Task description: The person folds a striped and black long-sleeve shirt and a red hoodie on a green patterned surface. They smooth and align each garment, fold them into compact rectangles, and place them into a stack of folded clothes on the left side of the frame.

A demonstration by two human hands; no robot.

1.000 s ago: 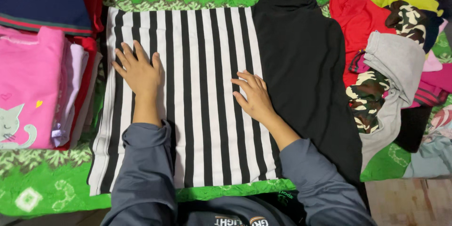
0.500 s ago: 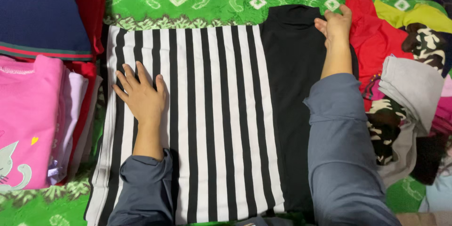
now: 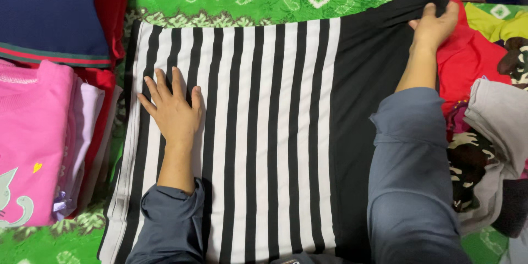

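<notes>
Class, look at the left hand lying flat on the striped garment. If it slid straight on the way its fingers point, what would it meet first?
The left hand points up and slightly left across the striped garment. It would probably first reach that garment's top edge, then the green patterned cloth beyond. Nothing else seems to lie in that line.

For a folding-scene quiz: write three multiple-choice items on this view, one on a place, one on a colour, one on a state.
1. Where does the left hand lie?
A. On the striped part of the garment
B. On the pink top
C. On the red cloth

2. What colour is the cloth under the striped garment?
A. Blue
B. Green
C. Yellow

3. How is the right hand engaged?
A. Flat and open on the stripes
B. Gripping the garment's black corner
C. Off the garment entirely

Answers:
1 A, the palm rests flat on black and white stripes.
2 B, patterned green shows beyond the garment's far edge.
3 B, the fingers are closed on the raised black fabric.
</notes>
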